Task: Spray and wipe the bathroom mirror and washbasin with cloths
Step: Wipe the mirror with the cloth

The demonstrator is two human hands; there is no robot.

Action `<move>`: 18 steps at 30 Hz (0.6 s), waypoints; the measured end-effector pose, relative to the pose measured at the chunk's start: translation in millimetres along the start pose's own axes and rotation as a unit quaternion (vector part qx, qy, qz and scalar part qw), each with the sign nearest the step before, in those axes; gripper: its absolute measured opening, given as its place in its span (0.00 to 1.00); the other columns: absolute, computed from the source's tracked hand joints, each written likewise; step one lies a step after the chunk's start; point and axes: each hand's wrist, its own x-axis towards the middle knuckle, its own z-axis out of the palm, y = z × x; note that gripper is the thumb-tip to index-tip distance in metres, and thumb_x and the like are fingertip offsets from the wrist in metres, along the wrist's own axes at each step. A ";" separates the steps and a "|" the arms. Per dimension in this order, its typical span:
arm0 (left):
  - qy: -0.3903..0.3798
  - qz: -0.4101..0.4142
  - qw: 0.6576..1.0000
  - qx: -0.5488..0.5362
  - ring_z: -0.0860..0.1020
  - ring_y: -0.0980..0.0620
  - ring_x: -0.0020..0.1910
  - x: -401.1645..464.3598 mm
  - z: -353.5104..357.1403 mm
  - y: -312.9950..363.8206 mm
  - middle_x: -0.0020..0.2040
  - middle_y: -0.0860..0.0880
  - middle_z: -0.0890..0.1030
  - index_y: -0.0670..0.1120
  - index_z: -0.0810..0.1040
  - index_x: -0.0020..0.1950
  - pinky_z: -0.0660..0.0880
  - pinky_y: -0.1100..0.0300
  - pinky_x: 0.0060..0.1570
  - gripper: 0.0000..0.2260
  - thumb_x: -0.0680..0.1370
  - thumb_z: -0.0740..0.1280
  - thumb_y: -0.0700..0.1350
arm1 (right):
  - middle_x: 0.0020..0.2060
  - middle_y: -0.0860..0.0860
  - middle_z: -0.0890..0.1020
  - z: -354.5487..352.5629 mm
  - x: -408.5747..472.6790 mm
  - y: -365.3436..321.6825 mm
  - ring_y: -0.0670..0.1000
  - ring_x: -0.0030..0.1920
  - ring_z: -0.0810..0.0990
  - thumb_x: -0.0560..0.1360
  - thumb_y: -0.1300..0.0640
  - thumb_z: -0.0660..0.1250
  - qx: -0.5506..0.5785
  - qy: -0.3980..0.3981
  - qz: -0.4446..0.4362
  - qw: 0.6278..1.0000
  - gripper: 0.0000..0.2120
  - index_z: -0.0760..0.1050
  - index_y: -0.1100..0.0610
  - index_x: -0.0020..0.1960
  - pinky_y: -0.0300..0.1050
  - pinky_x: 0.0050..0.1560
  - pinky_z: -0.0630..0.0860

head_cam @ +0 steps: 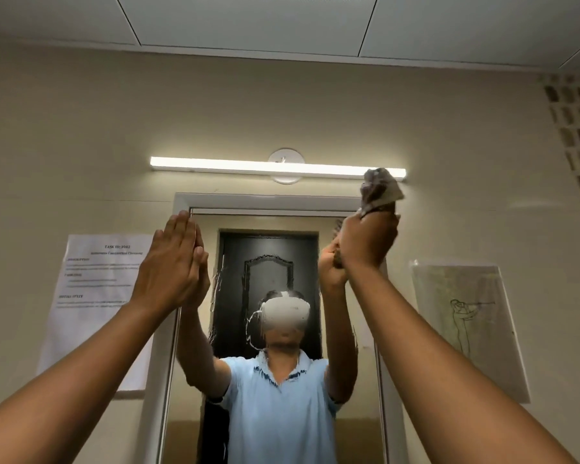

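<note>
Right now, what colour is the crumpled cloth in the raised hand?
Greyish-white, mottled crumpled cloth, clearest in the head view.

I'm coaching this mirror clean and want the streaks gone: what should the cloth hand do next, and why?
Probably bring the right hand down and left, pressing the cloth onto the mirror. The cloth is bunched at the top right corner, while wet streaks show on the glass lower down, around the middle.

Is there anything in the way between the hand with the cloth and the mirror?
Nothing visible blocks it. The right hand grips the crumpled cloth up at the top right corner of the mirror, with only air in front. The left hand is flat and open by the mirror's left edge, well away.
</note>
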 end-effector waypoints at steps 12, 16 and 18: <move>-0.057 0.055 0.995 0.065 0.42 0.50 0.79 -7.3 9.9 -55.0 0.81 0.47 0.44 0.45 0.45 0.80 0.47 0.50 0.78 0.29 0.79 0.47 0.48 | 0.80 0.49 0.47 51.4 -81.3 30.8 0.49 0.78 0.39 0.74 0.57 0.66 -0.163 -0.235 -0.195 0.938 0.43 0.43 0.53 0.80 0.51 0.77 0.34; -0.075 0.060 0.994 0.058 0.43 0.49 0.79 -12.9 3.8 -52.8 0.80 0.46 0.44 0.44 0.44 0.80 0.46 0.51 0.77 0.33 0.75 0.44 0.50 | 0.79 0.47 0.45 73.1 -109.8 2.7 0.43 0.75 0.35 0.74 0.53 0.66 -0.137 -0.321 -0.272 0.897 0.43 0.41 0.52 0.80 0.45 0.74 0.29; -0.076 0.060 0.994 0.049 0.42 0.48 0.79 -15.0 3.1 -51.4 0.80 0.45 0.43 0.44 0.43 0.80 0.44 0.52 0.77 0.32 0.76 0.44 0.50 | 0.79 0.48 0.45 87.6 -121.9 -8.8 0.45 0.77 0.37 0.74 0.46 0.62 -0.135 -0.340 -0.312 0.876 0.43 0.41 0.53 0.80 0.47 0.75 0.30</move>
